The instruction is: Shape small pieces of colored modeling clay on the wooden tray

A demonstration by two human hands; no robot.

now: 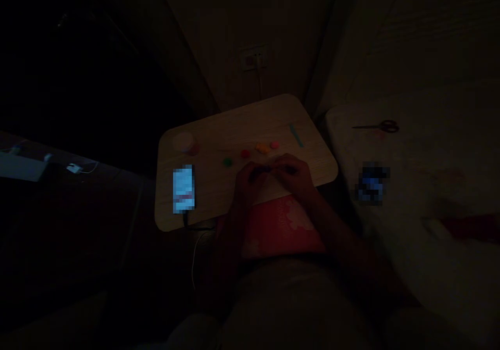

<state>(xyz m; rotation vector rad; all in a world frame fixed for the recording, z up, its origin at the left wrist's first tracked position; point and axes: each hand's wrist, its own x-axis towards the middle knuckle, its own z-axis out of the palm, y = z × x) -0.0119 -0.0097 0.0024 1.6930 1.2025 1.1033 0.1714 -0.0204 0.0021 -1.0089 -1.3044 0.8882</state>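
The scene is very dark. My left hand [249,177] and my right hand [291,170] meet over the near edge of a small wooden table [219,136]. Both have curled fingers, pinched close together around something small and dark that I cannot make out. Just beyond them lie small coloured lumps: a green one [227,162], a red one [245,153], an orange-yellow one [262,148] and a pink one [275,145]. A thin teal strip [296,135] rests farther right on the table.
A lit phone [183,189] with a cable lies at the table's left, near a pale round container [183,141]. On the pale surface at right are scissors [385,126] and a blurred blue item [371,186]. A wall socket [254,58] holds a plug.
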